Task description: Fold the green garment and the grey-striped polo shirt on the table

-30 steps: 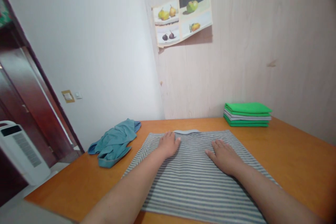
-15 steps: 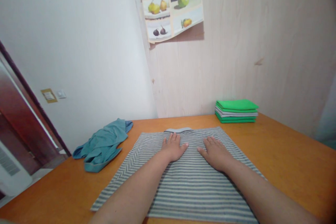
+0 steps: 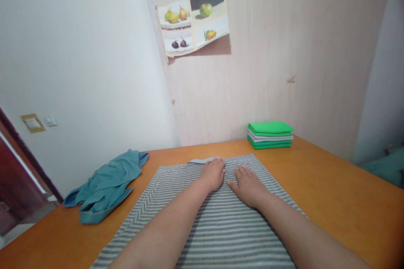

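A grey-and-white striped shirt (image 3: 176, 193) lies spread flat on the orange wooden table (image 3: 334, 193), its collar at the far edge. My left hand (image 3: 213, 173) rests palm down near the collar, fingers stretched out. My right hand (image 3: 247, 184) lies flat beside it on the stripes, fingers apart. The two hands nearly touch. Neither holds anything.
A crumpled blue garment (image 3: 105, 185) lies at the table's left. A stack of folded green and grey clothes (image 3: 270, 134) sits at the back right against the wall. A fruit poster (image 3: 193, 22) hangs above. A dark door frame is at far left.
Both hands have slid toward each other across the shirt, now almost meeting near the collar. My view has turned to the right, shifting everything leftward.
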Demonstrator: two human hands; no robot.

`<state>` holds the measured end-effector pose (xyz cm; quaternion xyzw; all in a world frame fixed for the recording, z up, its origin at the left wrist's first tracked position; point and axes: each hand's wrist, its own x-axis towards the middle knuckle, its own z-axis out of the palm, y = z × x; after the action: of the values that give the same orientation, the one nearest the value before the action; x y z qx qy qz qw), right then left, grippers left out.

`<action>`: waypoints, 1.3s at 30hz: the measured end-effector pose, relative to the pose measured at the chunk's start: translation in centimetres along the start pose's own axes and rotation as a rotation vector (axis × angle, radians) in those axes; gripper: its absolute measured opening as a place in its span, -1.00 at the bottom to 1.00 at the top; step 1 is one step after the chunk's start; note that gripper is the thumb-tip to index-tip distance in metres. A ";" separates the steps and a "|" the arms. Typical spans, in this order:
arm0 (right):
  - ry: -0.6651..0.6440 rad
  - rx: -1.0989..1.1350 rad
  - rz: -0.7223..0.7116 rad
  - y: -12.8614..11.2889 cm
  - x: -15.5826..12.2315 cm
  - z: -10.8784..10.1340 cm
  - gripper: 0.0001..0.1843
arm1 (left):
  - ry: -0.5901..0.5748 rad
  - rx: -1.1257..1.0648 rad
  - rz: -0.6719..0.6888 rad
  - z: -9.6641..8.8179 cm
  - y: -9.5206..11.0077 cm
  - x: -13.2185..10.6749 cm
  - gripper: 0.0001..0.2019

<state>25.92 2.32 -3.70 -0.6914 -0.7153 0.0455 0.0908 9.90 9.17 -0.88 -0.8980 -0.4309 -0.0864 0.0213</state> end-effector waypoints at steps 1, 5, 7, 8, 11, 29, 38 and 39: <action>-0.002 0.005 -0.003 0.0 0.0 0.0 -0.13 | 0.001 -0.001 0.008 0.2 0.1 0.4 -0.55; 0.002 0.022 -0.003 0.0 0.1 0.2 -0.13 | -0.007 0.000 0.029 0.9 0.4 1.4 -0.55; 0.009 0.034 -0.004 0.0 0.0 0.1 -0.13 | -0.018 -0.001 0.033 1.2 0.4 1.5 -0.52; 0.012 0.043 -0.005 0.0 0.0 0.1 -0.13 | -0.025 -0.002 0.033 1.4 0.4 1.5 -0.50; 0.011 0.068 -0.009 0.1 -0.1 -0.2 -0.16 | -0.059 -0.004 0.018 1.6 0.4 1.3 -0.44; 0.001 -0.003 0.200 1.7 -0.2 -1.7 -0.25 | -0.088 -0.030 -0.012 1.7 0.8 1.0 -0.25; 0.023 0.006 0.340 3.6 0.0 -2.3 -0.36 | -0.119 -0.047 -0.012 1.1 1.2 0.9 -0.29; 0.016 0.003 0.357 3.8 0.0 -2.4 -0.37 | -0.122 -0.048 -0.013 1.1 1.2 0.9 -0.29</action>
<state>30.15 2.34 -2.11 -0.8077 -0.5802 0.0563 0.0879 11.51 9.21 -1.76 -0.8991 -0.4349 -0.0422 -0.0272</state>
